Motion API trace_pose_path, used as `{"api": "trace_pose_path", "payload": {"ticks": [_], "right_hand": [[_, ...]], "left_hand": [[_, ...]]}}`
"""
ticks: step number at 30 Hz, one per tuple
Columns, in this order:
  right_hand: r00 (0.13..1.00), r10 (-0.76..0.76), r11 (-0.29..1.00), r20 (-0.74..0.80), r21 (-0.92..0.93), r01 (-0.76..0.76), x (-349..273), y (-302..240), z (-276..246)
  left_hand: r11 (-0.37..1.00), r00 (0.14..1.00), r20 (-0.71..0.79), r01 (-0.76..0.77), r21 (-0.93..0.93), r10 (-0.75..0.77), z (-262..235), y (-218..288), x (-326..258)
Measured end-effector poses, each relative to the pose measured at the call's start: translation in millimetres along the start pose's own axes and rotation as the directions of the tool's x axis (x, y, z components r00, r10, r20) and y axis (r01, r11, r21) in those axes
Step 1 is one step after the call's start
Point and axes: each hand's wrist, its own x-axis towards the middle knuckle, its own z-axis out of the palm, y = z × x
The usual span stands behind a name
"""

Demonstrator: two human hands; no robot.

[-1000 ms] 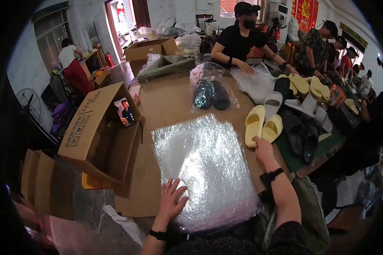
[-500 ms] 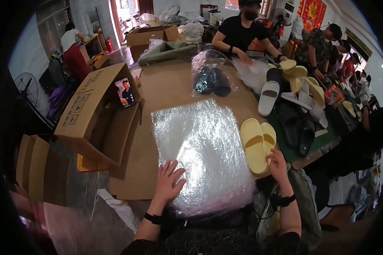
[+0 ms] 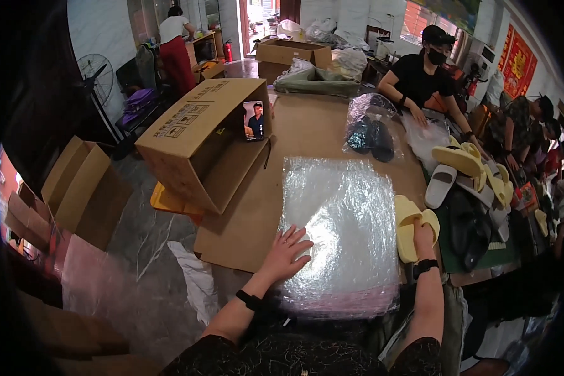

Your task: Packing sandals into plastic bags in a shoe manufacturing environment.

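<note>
A stack of clear plastic bags [image 3: 351, 207] lies on the cardboard-covered table in front of me. My left hand [image 3: 286, 254] rests flat on the stack's left side, fingers spread. Just right of the bags is a pair of pale yellow slippers [image 3: 407, 235], side by side with toes pointing away. My right hand [image 3: 423, 238] grips the right slipper by its heel end; its fingertips are partly hidden inside the slipper.
At the left, a cardboard box [image 3: 188, 119] lies on its side with a phone [image 3: 254, 120] at its opening. Bagged dark slippers [image 3: 371, 139] lie beyond the stack. Loose slippers [image 3: 460, 160] are piled at right. A co-worker [image 3: 425, 81] handles plastic across the table.
My right hand has moved from beside the yellow slippers onto the right one. A yellow slipper has shifted on the far pile. The whole view has swung left.
</note>
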Motion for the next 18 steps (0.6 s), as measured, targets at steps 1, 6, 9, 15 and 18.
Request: {"api": "trace_pose_path", "payload": {"ticks": [1,6,9,15,18], "right_hand": [[0.999,-0.046,0.999,-0.013,0.010,0.046,1.5,-2.4,-1.5],[0.988,-0.088,0.949,-0.124,0.292,0.121,3.4,20.5,-49.3],[0.965,-0.096,0.688,-0.243,0.685,0.241,-29.9,-21.3,-86.4],[0.885,-0.445,0.695,-0.136,0.571,0.437,-99.5,-49.5,-66.0],[0.922,-0.361,0.667,0.141,0.730,0.150,-152.3,-106.8,-35.7]], "left_hand": [[1.000,1.000,-0.007,0.004,-0.001,-0.004,-0.7,-0.7,-0.7],[1.000,1.000,-0.019,-0.016,0.011,0.016,0.5,-1.0,0.5],[1.000,1.000,-0.014,-0.002,0.029,0.002,-1.7,-2.0,-2.0],[1.000,1.000,0.008,0.017,0.017,-0.017,-4.5,1.2,1.3],[1.000,1.000,0.009,0.016,0.012,-0.016,-6.2,2.7,2.9]]}}
